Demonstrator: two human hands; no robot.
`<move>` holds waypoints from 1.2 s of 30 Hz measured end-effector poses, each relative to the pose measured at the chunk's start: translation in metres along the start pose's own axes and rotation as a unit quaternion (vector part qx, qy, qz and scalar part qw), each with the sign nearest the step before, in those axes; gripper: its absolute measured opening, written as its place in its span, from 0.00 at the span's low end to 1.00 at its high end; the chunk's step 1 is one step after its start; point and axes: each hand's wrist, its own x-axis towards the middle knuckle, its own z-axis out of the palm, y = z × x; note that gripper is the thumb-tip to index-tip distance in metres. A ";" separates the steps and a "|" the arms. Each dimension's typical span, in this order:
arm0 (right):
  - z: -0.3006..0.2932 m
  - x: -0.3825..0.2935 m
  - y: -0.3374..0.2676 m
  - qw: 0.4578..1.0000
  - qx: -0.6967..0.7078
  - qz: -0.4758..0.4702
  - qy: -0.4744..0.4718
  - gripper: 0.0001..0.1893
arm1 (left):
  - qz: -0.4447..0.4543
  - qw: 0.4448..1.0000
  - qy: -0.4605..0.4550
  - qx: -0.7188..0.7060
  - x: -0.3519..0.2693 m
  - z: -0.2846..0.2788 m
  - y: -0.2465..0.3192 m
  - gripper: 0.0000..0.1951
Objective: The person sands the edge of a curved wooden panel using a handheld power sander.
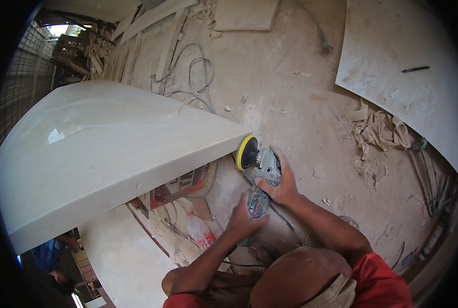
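Both hands hold a grey, dusty angle grinder (260, 198). My left hand (242, 220) is wrapped around its body, and my right hand (284, 181) grips it by the gear head, thumb across the near side. A black backing pad with a yellow rim (247, 152) is mounted on the grinder and stands nearly on edge. This pad meets the right end of the front edge of a glossy off-white slab (109, 154), touching it or very close. Whether the pad is spinning cannot be told.
A power cord (284, 217) runs beside my right forearm. Below the slab are a red-printed box (180, 184) and a plastic bottle (200, 231). Crumpled paper (383, 131) lies near a white sheet (402, 46) bearing a pen (415, 69). Someone in blue (48, 254) is at lower left.
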 end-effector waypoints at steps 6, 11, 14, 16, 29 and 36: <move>-0.008 0.006 -0.002 1.000 -0.009 -0.002 -0.002 0.47 | -0.021 0.999 -0.013 -0.033 -0.002 0.006 0.009 0.44; -0.011 0.013 -0.003 0.999 0.021 0.026 -0.008 0.46 | -0.008 1.000 -0.015 -0.023 0.002 0.005 0.009 0.42; -0.014 0.012 -0.003 0.998 0.031 0.045 -0.010 0.46 | -0.013 1.000 -0.012 -0.021 0.003 0.008 0.011 0.42; -0.015 0.011 -0.002 0.998 0.030 0.047 -0.012 0.46 | -0.010 1.000 0.003 -0.020 -0.001 0.013 0.012 0.41; -0.019 0.015 -0.001 0.998 0.024 0.043 -0.026 0.46 | -0.005 0.999 0.003 -0.041 -0.001 0.019 0.010 0.41; -0.022 0.017 -0.003 0.997 0.039 0.064 -0.025 0.46 | -0.006 0.999 -0.009 -0.045 -0.001 0.015 0.022 0.39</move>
